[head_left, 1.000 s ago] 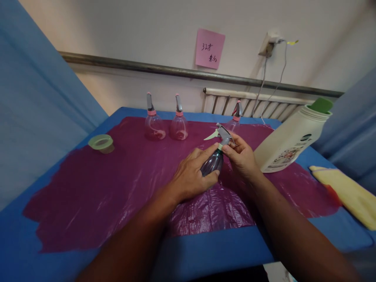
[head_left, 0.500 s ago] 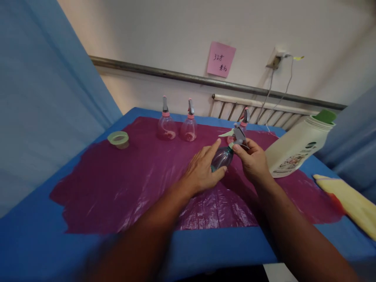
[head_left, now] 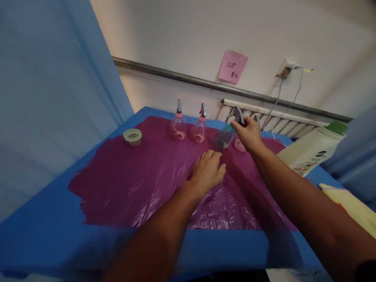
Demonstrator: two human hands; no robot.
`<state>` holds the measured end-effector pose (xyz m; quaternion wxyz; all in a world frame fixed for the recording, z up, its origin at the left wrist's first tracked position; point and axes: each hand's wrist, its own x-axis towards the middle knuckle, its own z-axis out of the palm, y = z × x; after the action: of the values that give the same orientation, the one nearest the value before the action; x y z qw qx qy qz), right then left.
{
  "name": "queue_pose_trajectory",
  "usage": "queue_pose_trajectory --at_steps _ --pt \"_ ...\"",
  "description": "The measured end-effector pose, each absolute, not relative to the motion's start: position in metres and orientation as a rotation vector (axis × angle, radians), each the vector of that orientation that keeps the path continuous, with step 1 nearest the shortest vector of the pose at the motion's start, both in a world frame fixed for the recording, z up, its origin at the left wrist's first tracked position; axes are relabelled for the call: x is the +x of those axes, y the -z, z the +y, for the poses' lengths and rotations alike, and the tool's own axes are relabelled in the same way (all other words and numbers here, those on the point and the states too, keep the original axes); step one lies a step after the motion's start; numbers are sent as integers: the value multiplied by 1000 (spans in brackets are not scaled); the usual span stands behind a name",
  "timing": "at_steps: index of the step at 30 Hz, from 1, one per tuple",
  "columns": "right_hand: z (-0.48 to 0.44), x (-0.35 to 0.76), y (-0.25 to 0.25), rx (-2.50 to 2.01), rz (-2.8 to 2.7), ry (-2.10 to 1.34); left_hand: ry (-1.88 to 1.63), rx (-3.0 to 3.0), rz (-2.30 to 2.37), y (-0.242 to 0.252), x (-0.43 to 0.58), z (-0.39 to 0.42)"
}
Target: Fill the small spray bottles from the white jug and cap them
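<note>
A sheet (head_left: 117, 180) lies on the table (head_left: 53, 219). Around the left hand (head_left: 207, 172): cup (head_left: 132, 136) at ten o'clock, first spray bottle (head_left: 178, 127) at eleven, second spray bottle (head_left: 199, 131) near twelve, held bottle (head_left: 223, 138) at one, rear bottle (head_left: 240, 145) behind the right hand (head_left: 249, 134) at two, jug (head_left: 311, 152) at three.

Includes two hands (head_left: 207, 169), one teal sprayer (head_left: 225, 138), three pink sprayers (head_left: 178, 127), one tub (head_left: 132, 135), one jug (head_left: 315, 147), one table (head_left: 55, 207), one sheet (head_left: 129, 180), one note (head_left: 233, 67), one rail (head_left: 164, 73), one radiator (head_left: 282, 118), one socket (head_left: 284, 71) and two cords (head_left: 300, 80).
</note>
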<state>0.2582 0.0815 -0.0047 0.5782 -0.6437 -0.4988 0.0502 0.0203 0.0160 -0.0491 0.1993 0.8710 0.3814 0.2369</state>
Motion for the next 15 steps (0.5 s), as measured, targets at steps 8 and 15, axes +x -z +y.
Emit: queue_pose_trajectory --at_steps 8,15 --pt "142 260 30 -1641 -1217 -47 -609 2504 1055 48 20 13" --pt "130 268 43 -1615 -1289 3 -585 2522 1051 46 20 13"
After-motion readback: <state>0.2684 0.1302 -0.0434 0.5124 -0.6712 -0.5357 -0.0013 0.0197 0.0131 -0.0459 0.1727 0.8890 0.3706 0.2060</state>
